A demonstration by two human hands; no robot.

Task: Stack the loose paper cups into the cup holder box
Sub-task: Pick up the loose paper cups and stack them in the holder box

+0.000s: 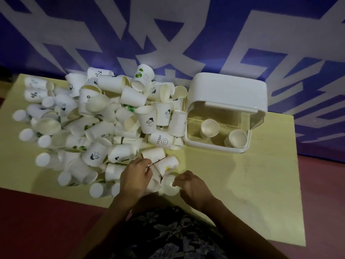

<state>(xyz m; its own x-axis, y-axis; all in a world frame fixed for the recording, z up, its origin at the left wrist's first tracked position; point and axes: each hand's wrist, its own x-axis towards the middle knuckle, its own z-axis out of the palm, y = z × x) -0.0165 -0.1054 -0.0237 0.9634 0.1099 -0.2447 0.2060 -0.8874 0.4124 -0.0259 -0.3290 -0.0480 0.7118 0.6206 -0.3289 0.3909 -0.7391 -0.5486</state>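
Note:
A big heap of loose white paper cups (104,126), some printed with cartoons, covers the left half of the pale yellow table (233,180). The white cup holder box (226,90) stands at the back right with its lid raised; two cups (210,127) (238,138) stand upright inside. At the heap's near edge my left hand (135,179) grips a cup lying on its side (155,181). Just right of it, my right hand (192,186) pinches the rim of an upright cup (169,185).
A blue wall with large white shapes (168,34) rises directly behind the table. Dark red floor (37,221) shows around the table's near and right edges. Bare tabletop lies in front of and to the right of the box.

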